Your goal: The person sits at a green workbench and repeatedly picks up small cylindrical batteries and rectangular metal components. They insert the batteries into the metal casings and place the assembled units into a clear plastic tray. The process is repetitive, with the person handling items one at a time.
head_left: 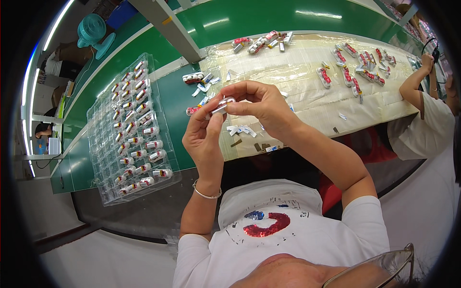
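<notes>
Above the near edge of the bench, both of my hands grip one small silver-and-white piece (221,106) with rounded ends. My left hand (205,137) pinches it from the left between thumb and fingers. My right hand (264,108) holds its other end with the thumb and a bent finger. Fingers cover part of it, so its exact kind is unclear. Just beyond my left hand lies a red-and-white piece (193,110), partly hidden by the fingers. Another red, white and silver piece (193,78) rests farther back, beside scattered small white strips (204,88).
A clear plastic tray (103,139) with several similar pieces stands at left on the green bench (74,165). More pieces (264,41) lie along the covered surface (288,72). A grey post (168,29) rises behind. At right, a co-worker's arm (415,86) reaches over the bench.
</notes>
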Demonstrator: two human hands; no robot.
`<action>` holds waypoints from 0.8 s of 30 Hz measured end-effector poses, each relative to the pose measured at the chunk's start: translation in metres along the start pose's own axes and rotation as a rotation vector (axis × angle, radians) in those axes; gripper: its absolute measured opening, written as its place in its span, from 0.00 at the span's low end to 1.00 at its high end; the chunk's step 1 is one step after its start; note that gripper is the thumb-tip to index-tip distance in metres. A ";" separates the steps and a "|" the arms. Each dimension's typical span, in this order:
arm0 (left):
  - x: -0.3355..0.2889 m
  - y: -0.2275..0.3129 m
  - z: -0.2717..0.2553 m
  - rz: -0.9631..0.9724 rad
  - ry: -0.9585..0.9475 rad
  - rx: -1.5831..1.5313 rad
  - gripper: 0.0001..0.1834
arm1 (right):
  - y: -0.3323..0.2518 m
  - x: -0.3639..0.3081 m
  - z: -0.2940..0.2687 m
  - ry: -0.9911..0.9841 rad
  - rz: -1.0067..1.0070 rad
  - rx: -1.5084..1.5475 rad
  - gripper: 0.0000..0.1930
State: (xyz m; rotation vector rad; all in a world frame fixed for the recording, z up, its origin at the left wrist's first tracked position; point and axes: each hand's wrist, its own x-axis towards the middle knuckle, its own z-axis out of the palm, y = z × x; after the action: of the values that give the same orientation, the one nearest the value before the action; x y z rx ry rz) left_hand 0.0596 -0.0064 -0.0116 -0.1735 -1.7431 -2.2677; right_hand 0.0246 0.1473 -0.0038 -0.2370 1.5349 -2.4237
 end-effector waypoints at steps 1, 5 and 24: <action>0.004 -0.001 -0.005 -0.086 -0.003 -0.033 0.14 | 0.001 0.003 -0.002 0.015 0.022 -0.008 0.18; 0.011 -0.002 -0.013 -0.337 -0.015 -0.168 0.15 | 0.006 0.010 -0.009 0.041 0.083 -0.052 0.17; 0.007 0.007 -0.014 -0.346 -0.051 -0.229 0.17 | -0.002 0.005 -0.010 -0.030 0.117 -0.119 0.16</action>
State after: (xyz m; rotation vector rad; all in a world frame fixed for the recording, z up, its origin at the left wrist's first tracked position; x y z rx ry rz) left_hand 0.0559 -0.0230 -0.0069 0.0296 -1.6379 -2.7325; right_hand 0.0168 0.1549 -0.0065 -0.1992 1.6342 -2.2332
